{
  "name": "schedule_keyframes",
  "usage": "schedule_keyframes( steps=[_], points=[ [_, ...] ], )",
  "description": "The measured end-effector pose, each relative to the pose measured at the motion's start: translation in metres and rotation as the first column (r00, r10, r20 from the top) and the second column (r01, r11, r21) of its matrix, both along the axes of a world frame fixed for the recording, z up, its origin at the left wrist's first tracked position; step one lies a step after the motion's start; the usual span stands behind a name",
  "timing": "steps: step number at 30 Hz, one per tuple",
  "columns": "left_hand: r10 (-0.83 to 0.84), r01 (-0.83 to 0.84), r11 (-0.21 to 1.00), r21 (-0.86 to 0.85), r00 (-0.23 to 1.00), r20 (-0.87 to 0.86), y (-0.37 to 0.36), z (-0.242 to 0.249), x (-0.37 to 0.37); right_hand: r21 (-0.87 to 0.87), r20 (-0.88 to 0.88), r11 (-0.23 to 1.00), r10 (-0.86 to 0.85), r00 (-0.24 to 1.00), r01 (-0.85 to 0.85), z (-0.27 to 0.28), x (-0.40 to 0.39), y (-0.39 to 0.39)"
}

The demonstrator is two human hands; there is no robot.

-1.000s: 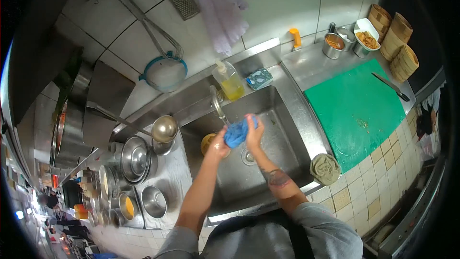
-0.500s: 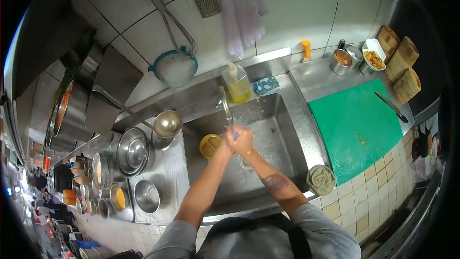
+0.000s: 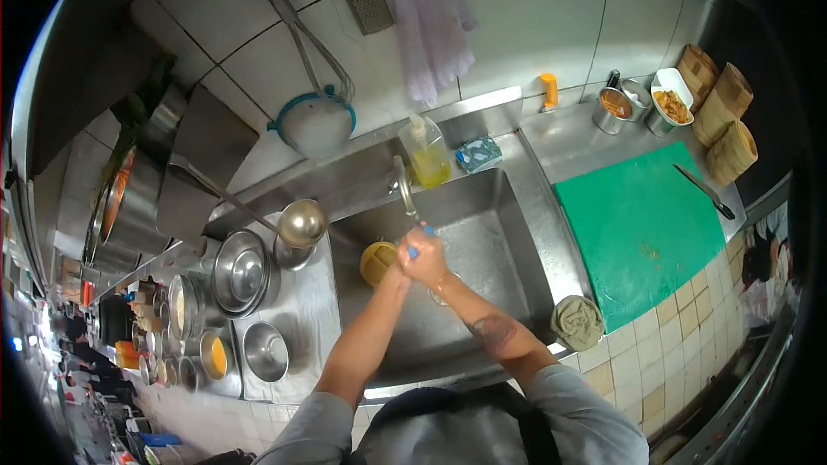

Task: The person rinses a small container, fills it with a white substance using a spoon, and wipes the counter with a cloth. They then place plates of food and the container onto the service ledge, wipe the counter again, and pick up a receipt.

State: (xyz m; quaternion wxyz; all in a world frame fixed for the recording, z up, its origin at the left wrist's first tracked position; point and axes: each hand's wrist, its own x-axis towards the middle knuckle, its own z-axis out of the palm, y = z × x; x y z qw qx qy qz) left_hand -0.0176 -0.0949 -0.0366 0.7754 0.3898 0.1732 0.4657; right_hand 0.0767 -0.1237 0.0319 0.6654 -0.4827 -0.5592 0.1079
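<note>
Both my hands are pressed together over the sink (image 3: 517, 293), right below the faucet (image 3: 404, 185). My right hand (image 3: 428, 263) closes over my left hand (image 3: 405, 260), whose fingers are mostly hidden beneath it. Two small bright blue patches (image 3: 413, 252) show at the fingers; I cannot tell whether they belong to a held thing or are wrapped on the fingers. A round yellow strainer-like piece (image 3: 377, 264) sits in the sink just left of my hands. The drain (image 3: 441, 295) lies partly hidden below my right wrist.
A soap bottle (image 3: 425, 155) and a blue sponge packet (image 3: 479, 154) stand behind the sink. To the right lie a green cutting board (image 3: 637, 232), a knife (image 3: 704, 192) and a rolled cloth (image 3: 577, 323). A ladle (image 3: 301, 223) and metal bowls (image 3: 264, 351) are at left.
My joined hands have shifted slightly down toward me and turned, and two blue patches show instead of one. White suds on the sink floor have mostly gone.
</note>
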Motion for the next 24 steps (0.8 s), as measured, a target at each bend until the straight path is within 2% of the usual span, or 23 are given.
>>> schedule_keyframes(
  steps=[1,2,3,5,6,8,9,10,11,12,14,16,19,21,22,24],
  points=[
    [-0.028,-0.017,0.96,-0.279,0.987,-0.159,0.003,0.015,0.006,0.032,0.007,0.999,0.0,1.0,0.0,-0.002,0.001,0.0],
    [-0.102,-0.077,0.843,-0.532,0.948,-0.3,0.001,0.036,0.012,-0.089,0.003,0.986,-0.143,0.99,0.142,-0.016,0.018,0.014],
    [-0.182,-0.005,0.881,-0.473,0.92,-0.348,0.01,0.019,0.003,-0.211,0.015,0.938,-0.279,0.96,0.276,-0.039,0.042,0.026],
    [-0.108,-0.074,0.95,-0.302,0.832,-0.545,0.007,0.037,0.006,-0.254,0.309,0.924,-0.201,0.93,0.285,-0.083,0.078,0.024],
    [-0.058,-0.096,0.973,-0.208,0.775,-0.629,0.008,0.045,0.007,-0.415,0.186,0.874,-0.191,0.964,0.253,-0.095,0.089,0.018],
    [0.084,-0.018,0.996,0.084,0.422,-0.903,0.021,0.045,0.003,-0.661,-0.009,0.731,-0.238,0.971,0.173,-0.11,0.105,0.004],
    [0.187,0.067,0.976,0.207,0.221,-0.957,0.025,0.045,0.003,-0.749,-0.073,0.648,-0.285,0.956,0.136,-0.115,0.111,-0.002],
    [0.266,0.171,0.941,0.292,0.155,-0.951,0.026,0.043,0.007,-0.825,-0.131,0.558,-0.339,0.931,0.087,-0.121,0.116,-0.008],
    [0.353,0.279,0.887,0.367,0.1,-0.93,0.024,0.056,0.016,-0.772,-0.145,0.634,-0.226,0.963,0.032,-0.137,0.121,-0.013],
    [0.444,0.387,0.816,0.429,0.055,-0.894,0.023,0.062,0.022,-0.753,-0.139,0.658,-0.178,0.974,0.013,-0.142,0.118,-0.018],
    [0.433,0.315,0.835,0.45,0.125,-0.892,0.02,0.06,0.031,-0.714,-0.125,0.699,-0.082,0.989,-0.032,-0.149,0.108,-0.03],
    [0.444,0.297,0.832,0.468,0.148,-0.884,0.021,0.058,0.036,-0.569,-0.043,0.798,0.213,0.976,-0.199,-0.143,0.089,-0.038],
    [0.481,0.313,0.815,0.488,0.104,-0.871,0.023,0.045,0.033,-0.498,-0.213,0.716,0.446,0.869,-0.49,-0.114,0.051,-0.037],
    [0.511,0.265,0.818,0.511,0.077,-0.856,0.026,0.04,0.03,-0.69,-0.14,0.652,0.304,0.942,-0.313,-0.102,0.032,-0.03],
    [0.468,0.228,0.855,0.465,0.046,-0.883,0.027,0.043,0.025,-0.769,-0.09,0.6,0.24,0.967,-0.221,-0.098,0.026,-0.026],
    [0.37,0.144,0.92,0.365,-0.008,-0.929,0.021,0.066,0.014,-0.76,0.103,0.65,0.166,0.981,-0.031,-0.11,0.018,-0.014]
  ],
)
